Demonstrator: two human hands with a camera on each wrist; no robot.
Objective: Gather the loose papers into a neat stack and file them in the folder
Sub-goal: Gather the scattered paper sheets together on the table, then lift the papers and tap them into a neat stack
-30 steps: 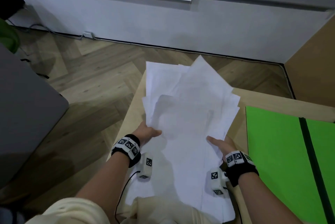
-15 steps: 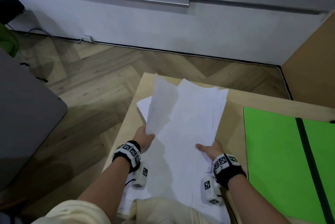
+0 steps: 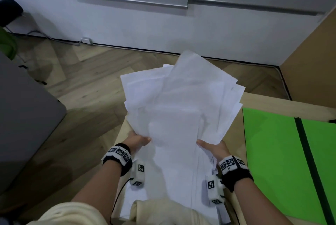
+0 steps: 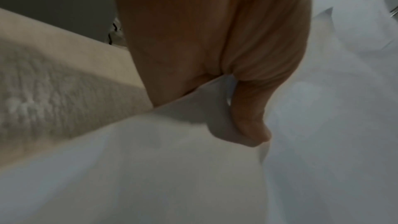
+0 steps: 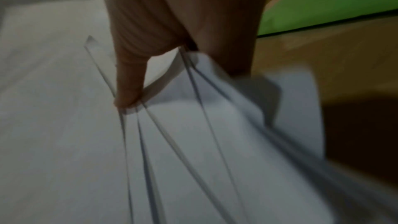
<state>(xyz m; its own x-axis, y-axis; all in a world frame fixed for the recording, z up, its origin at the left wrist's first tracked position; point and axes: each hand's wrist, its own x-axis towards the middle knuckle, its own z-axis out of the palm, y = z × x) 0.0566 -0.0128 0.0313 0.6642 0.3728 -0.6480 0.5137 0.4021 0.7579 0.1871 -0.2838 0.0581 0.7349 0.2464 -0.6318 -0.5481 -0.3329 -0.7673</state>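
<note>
Head view shows the bundle of papers [image 3: 180,108] lifted higher and fanned wider than half a second ago, when the sheets lay lower over the table; their far corners now reach out past the table's far edge, above the wooden floor [image 3: 87,82]. The left hand [image 3: 137,142] pinches the bundle's near left edge, thumb on top, and the right hand [image 3: 214,149] pinches the near right edge likewise. More white sheets lie flat on the table [image 3: 234,133] under and nearer than the raised bundle, running down to the cream sleeve [image 3: 72,213]. The green folder [image 3: 276,152] lies open on the table just right of the right hand, apart from the papers, with a dark spine down its middle. A strip of bare table shows between the sheets and the folder; left of the table the floor is open up to a grey surface [image 3: 25,124].

Left wrist view shows what the head camera cannot: the thumb [image 4: 252,117] curled over a folded paper edge. Right wrist view shows several separate sheet edges splaying out beneath the right thumb [image 5: 129,83], with the folder's green behind
</note>
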